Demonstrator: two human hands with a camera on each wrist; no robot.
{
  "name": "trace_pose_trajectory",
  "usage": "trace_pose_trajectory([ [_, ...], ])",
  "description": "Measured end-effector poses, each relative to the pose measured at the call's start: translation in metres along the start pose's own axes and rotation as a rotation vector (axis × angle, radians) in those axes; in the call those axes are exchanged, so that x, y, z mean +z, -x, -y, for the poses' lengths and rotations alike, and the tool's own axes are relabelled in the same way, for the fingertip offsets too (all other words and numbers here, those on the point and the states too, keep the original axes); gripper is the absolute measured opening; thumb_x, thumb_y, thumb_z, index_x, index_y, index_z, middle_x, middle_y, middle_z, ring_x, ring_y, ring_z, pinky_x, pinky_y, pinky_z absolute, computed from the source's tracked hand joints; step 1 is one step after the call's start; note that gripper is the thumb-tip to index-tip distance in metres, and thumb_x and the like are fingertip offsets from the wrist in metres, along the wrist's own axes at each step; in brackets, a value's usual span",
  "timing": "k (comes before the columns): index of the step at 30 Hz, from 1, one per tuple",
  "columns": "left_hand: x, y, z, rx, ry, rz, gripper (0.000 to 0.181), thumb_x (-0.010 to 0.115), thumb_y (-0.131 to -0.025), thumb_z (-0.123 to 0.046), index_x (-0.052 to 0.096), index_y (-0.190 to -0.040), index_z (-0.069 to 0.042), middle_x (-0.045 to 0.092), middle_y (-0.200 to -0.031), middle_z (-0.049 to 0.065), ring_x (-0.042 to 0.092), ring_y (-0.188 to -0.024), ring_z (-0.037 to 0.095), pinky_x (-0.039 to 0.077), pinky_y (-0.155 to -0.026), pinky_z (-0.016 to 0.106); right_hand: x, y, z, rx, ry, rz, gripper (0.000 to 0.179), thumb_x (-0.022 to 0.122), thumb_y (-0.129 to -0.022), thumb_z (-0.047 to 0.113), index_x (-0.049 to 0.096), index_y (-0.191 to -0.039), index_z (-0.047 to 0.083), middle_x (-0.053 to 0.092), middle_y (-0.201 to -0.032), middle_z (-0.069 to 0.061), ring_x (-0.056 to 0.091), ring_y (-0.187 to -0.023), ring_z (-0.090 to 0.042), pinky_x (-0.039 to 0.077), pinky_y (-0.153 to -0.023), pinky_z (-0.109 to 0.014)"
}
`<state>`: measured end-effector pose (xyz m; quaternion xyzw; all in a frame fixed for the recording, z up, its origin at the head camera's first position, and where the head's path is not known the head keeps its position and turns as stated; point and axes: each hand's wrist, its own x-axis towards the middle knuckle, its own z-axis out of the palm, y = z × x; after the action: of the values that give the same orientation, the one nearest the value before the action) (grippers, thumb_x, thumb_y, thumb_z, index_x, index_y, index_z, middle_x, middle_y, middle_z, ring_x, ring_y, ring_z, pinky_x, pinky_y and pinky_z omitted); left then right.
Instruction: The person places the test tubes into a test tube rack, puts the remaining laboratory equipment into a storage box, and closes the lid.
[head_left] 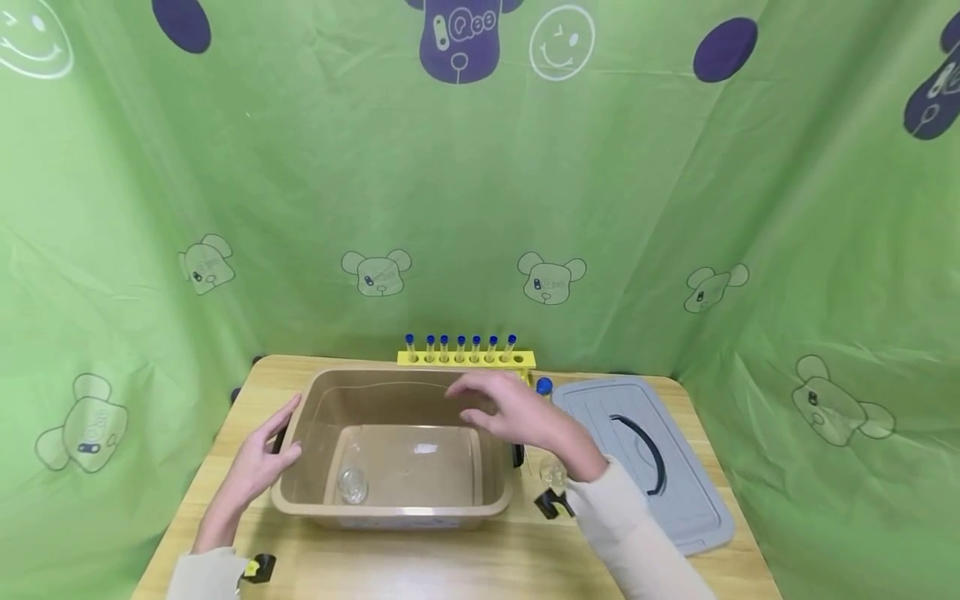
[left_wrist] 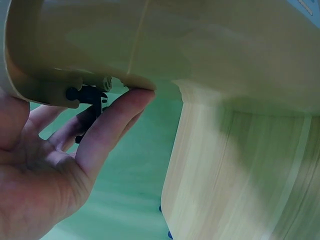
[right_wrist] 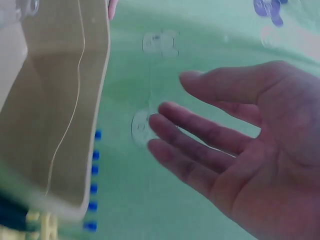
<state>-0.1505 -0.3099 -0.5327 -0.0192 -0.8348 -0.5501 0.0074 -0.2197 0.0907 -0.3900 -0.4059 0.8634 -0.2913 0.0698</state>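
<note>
Step in hand, as judged: loading glassware into the tub, with a clear glass piece inside it. The rest looks not yet done — rack and lid are both outside.

Left grip: at the tub's left end, fingers spread about the black latch, a fingertip touching the outer wall; not clenched round anything. Right grip: above the tub's right end, fingers parted and loosely bent, nothing held.

Next move probably calls for the right grip to swing out past the right rim and pick up the clear glassware by the right wrist, or the blue-capped vessel near the lid. Left grip could steady the tub meanwhile. Glass likely to be slippery; a gentle lowering seems advisable.

Appearance: tub brown, smooth, deep, rounded corners; stands upright on the tabletop, uncovered. Glass piece inside is transparent, on the floor near the front left corner; exact shape unclear. Grey lid flat to the right, black handle uppermost. Yellow rack behind the tub — seven blue-capped tubes, rightmost hole vacant.
</note>
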Motion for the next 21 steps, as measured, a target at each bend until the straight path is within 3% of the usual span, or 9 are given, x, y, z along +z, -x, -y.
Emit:
trace_pose_trajectory([
  [5, -0.001, -0.002, -0.001, 0.023, -0.028, -0.004, 0.076, 0.065, -0.095, 0.000, 0.031, -0.162, -0.013, 0.030, -0.160, 0.031, 0.047, -0.129, 0.059, 0.063, -0.087, 0.046, 0.003, 0.041, -0.033, 0.068, -0.035, -0.176, 0.030, 0.071, -0.093, 0.002, 0.069, -0.124, 0.005, 0.071, -0.123, -0.006, 0.065, -0.115, -0.027, 0.057, -0.101, -0.046],
  [11, 0.000, -0.002, 0.001, 0.053, -0.061, -0.015, 0.074, 0.064, -0.095, 0.002, 0.032, -0.161, -0.010, 0.031, -0.161, 0.027, 0.041, -0.138, 0.053, 0.053, -0.101, 0.056, 0.022, 0.081, -0.074, 0.210, -0.041, -0.232, 0.029, 0.072, -0.090, -0.006, 0.071, -0.118, 0.001, 0.072, -0.116, -0.011, 0.067, -0.109, -0.033, 0.060, -0.095, -0.050],
  [16, 0.000, 0.000, 0.000, 0.041, -0.038, -0.014, 0.073, 0.062, -0.095, 0.003, 0.032, -0.161, -0.009, 0.029, -0.162, 0.029, 0.042, -0.136, 0.054, 0.059, -0.095, 0.047, 0.042, 0.107, -0.106, 0.277, 0.004, -0.261, 0.030, 0.077, -0.086, -0.004, 0.071, -0.115, 0.000, 0.072, -0.113, -0.013, 0.068, -0.104, -0.035, 0.062, -0.090, -0.048],
  [21, 0.001, 0.001, -0.002, 0.032, -0.013, -0.018, 0.072, 0.061, -0.095, 0.003, 0.033, -0.160, -0.007, 0.028, -0.161, 0.030, 0.043, -0.134, 0.057, 0.062, -0.089, 0.038, 0.065, 0.123, -0.135, 0.287, 0.061, -0.317, 0.035, 0.083, -0.080, -0.004, 0.072, -0.113, 0.001, 0.071, -0.111, -0.013, 0.069, -0.100, -0.033, 0.064, -0.084, -0.046],
])
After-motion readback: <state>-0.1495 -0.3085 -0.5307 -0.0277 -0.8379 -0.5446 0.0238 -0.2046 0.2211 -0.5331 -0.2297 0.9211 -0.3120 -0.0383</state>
